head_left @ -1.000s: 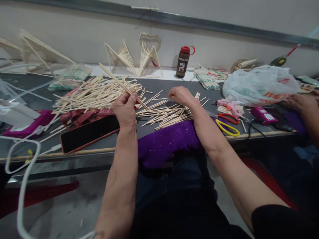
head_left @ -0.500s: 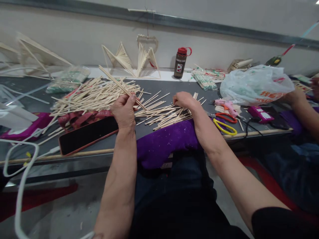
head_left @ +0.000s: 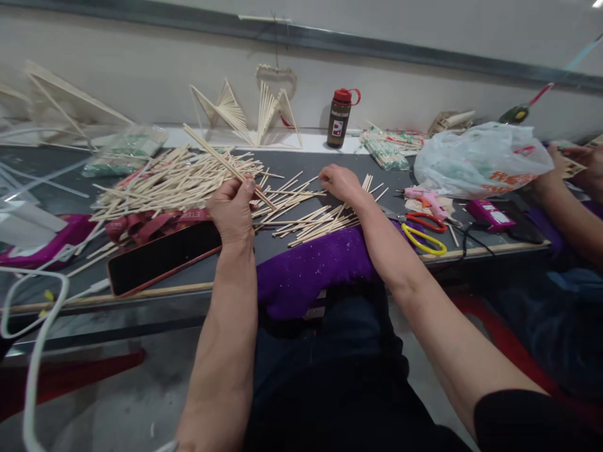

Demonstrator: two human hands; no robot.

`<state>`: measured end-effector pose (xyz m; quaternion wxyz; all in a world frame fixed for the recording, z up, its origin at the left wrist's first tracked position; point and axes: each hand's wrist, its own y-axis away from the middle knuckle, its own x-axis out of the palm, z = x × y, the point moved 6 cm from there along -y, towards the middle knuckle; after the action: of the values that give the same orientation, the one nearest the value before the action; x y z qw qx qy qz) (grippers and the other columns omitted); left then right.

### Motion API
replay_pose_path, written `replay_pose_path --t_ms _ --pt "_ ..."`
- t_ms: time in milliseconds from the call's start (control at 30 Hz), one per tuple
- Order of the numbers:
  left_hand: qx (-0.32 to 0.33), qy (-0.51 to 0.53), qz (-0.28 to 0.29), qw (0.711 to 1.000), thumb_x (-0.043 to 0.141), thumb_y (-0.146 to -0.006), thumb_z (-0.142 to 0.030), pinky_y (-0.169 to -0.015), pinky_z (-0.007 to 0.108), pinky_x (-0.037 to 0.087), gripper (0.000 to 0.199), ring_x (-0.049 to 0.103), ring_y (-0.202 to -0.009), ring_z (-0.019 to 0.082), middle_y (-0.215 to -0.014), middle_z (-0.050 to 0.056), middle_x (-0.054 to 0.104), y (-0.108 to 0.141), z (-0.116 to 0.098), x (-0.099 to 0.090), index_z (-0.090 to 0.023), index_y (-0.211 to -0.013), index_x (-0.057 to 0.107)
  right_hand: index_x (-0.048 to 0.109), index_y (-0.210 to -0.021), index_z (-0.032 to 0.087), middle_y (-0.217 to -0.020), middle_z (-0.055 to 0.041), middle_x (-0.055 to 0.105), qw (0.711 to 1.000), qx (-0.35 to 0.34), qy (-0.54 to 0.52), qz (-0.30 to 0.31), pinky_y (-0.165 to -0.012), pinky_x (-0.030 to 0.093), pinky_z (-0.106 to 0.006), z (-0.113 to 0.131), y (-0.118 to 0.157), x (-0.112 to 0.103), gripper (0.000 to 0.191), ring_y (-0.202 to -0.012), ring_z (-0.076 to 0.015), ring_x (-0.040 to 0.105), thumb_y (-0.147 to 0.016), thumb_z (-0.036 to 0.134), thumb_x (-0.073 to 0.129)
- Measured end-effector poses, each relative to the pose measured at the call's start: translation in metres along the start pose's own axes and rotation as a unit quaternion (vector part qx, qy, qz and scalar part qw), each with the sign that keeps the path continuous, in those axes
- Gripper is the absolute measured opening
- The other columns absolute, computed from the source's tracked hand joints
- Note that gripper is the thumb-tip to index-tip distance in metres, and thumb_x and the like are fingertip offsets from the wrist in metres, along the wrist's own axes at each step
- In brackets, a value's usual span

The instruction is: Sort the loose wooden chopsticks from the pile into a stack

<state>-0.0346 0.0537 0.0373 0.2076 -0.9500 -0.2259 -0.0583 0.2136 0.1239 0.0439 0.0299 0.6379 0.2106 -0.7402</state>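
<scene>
Several thin, pale wooden sticks (head_left: 208,147) pinched in my left hand (head_left: 232,212), centre-left, best kept parallel; right hand (head_left: 343,184), centre, grip unclear.

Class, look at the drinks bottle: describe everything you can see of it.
The bottle stands upright on the white strip at the back, before the wall. Its dark brown body looks like see-through plastic, with pale lettering above a white square bearing a red mark. The red lid is on, its carrying loop sticking out to the right. No hand touches it. What it contains is unclear.
</scene>
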Motion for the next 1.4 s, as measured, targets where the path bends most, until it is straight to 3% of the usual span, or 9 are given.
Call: replay_pose_path --t_ms 100,200,367,633,900,1067,1200,1300,1400 --pt "-0.002 -0.005 0.007 1.0 0.068 -0.076 -0.03 -0.041 0.016 0.041 0.012 0.061 -0.057 0.01 -0.069 0.0 0.067 0.0 0.0 0.001 -0.019 -0.081 0.07 0.071 -0.1 0.015 -0.095 -0.0065 0.07 0.998 -0.004 -0.057 0.005 -0.072 0.041 -0.027 -0.011 0.012 -0.016 0.03 -0.085 -0.0183 0.06 -0.08 0.018 0.049" --pt "-0.004 -0.009 0.008 1.0 0.068 -0.075 -0.028 -0.041 0.016 0.041 0.009 0.061 -0.057 0.01 -0.068 0.0 0.067 0.0 0.0 0.003 -0.02 -0.08 0.07 0.073 -0.095 0.017 -0.085 -0.0029 0.07 0.991 -0.028 -0.094 0.088 -0.068 0.04 -0.025 -0.015 0.032 -0.02 0.03 -0.076 -0.0147 0.06 -0.076 0.015 0.05" --pt "-0.006 -0.006 0.008 1.0 0.068 -0.075 -0.025 -0.041 0.017 0.041 0.008 0.06 -0.055 0.009 -0.068 0.0 0.067 0.002 -0.003 0.004 -0.019 -0.079 0.071 0.075 -0.091 0.025 -0.092 -0.0019 0.07 0.984 -0.074 -0.013 0.164 -0.065 0.037 -0.026 0.001 0.055 -0.008 0.032 -0.077 -0.0149 0.059 -0.071 0.012 0.054" --pt "-0.01 0.015 0.0 1.0 0.069 -0.075 -0.029 -0.04 0.016 0.04 0.012 0.062 -0.056 0.01 -0.068 0.0 0.067 0.002 -0.005 0.0 -0.019 -0.081 0.07 0.071 -0.089 0.021 -0.097 -0.0029 0.067 0.992 -0.077 -0.029 0.098 -0.068 0.037 -0.026 0.01 0.046 -0.012 0.024 -0.082 -0.014 0.058 -0.08 0.015 0.05" --pt "-0.002 -0.004 -0.037 0.999 0.069 -0.075 -0.031 -0.041 0.016 0.041 0.013 0.062 -0.058 0.009 -0.07 -0.001 0.068 0.011 -0.007 -0.031 -0.021 -0.083 0.071 0.071 -0.092 0.023 -0.092 -0.0009 0.068 0.977 -0.13 -0.058 0.162 -0.067 0.035 -0.025 0.03 0.052 -0.003 0.018 -0.081 -0.0141 0.058 -0.08 0.022 0.058" --pt "0.001 -0.017 -0.028 0.999 0.069 -0.075 -0.032 -0.042 0.016 0.041 0.016 0.062 -0.056 0.009 -0.071 0.0 0.068 0.015 -0.008 -0.03 -0.019 -0.084 0.071 0.068 -0.112 0.025 -0.105 -0.0054 0.065 0.985 -0.122 -0.006 0.12 -0.066 0.033 -0.026 0.044 0.048 -0.007 0.03 -0.085 -0.0166 0.057 -0.085 0.03 0.056" --pt "0.013 -0.013 -0.047 0.999 0.069 -0.076 -0.033 -0.042 0.017 0.041 0.016 0.062 -0.057 0.009 -0.07 0.0 0.068 0.015 -0.009 -0.031 -0.019 -0.084 0.07 0.07 -0.105 0.026 -0.1 -0.0049 0.064 0.973 -0.171 -0.021 0.156 -0.066 0.033 -0.027 0.06 0.051 -0.008 0.026 -0.085 -0.0175 0.056 -0.085 0.038 0.059" --pt "0.02 0.001 -0.077 0.997 0.069 -0.075 -0.033 -0.041 0.016 0.041 0.015 0.062 -0.057 0.009 -0.071 0.0 0.068 0.014 -0.01 -0.036 -0.019 -0.083 0.07 0.071 -0.098 0.023 -0.098 -0.0056 0.065 0.974 -0.164 -0.014 0.153 -0.069 0.035 -0.028 0.07 0.036 -0.007 0.022 -0.085 -0.0182 0.057 -0.088 0.035 0.055" --pt "0.018 0.006 -0.091 0.996 0.068 -0.075 -0.032 -0.04 0.016 0.04 0.015 0.062 -0.056 0.009 -0.07 -0.001 0.068 0.013 -0.012 -0.039 -0.019 -0.082 0.069 0.067 -0.109 0.022 -0.113 -0.0084 0.062 0.98 -0.162 -0.01 0.111 -0.078 0.038 -0.029 0.087 0.004 0.004 0.028 -0.096 -0.0205 0.056 -0.092 0.034 0.049"
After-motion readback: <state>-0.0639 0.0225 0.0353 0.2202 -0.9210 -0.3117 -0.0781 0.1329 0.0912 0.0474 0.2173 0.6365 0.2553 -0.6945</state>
